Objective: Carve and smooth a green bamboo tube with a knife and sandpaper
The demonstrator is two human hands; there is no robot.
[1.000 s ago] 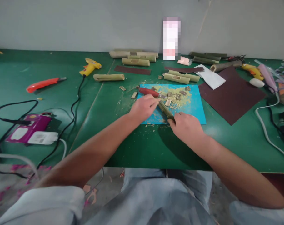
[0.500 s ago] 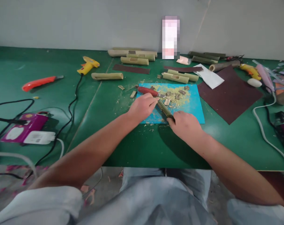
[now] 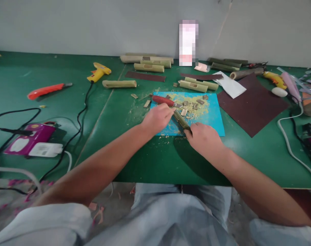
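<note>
A dark green bamboo tube (image 3: 181, 119) slants between my hands over a blue mat (image 3: 215, 124). My right hand (image 3: 205, 136) is closed around its near end. At the far end, my left hand (image 3: 159, 118) has its fingers closed on the tube; the fingertips are partly hidden. Just beyond my left hand lies a red-handled knife (image 3: 163, 100) with a short metal blade. Shavings (image 3: 196, 111) and several small cut bamboo chips (image 3: 184, 112) are scattered on the mat.
Notched bamboo tubes (image 3: 148, 67) lie along the back, with another tube (image 3: 119, 84) at left. A yellow glue gun (image 3: 99, 72), orange-red cutter (image 3: 46, 91) and purple power strip (image 3: 33, 138) with cables are on the left. Brown sheet (image 3: 253, 112) and white paper (image 3: 231, 84) lie right.
The view has shifted slightly, so everything sits a little lower and further right in the picture. Both hands keep their hold on the bamboo tube, with hardly any other motion visible.
</note>
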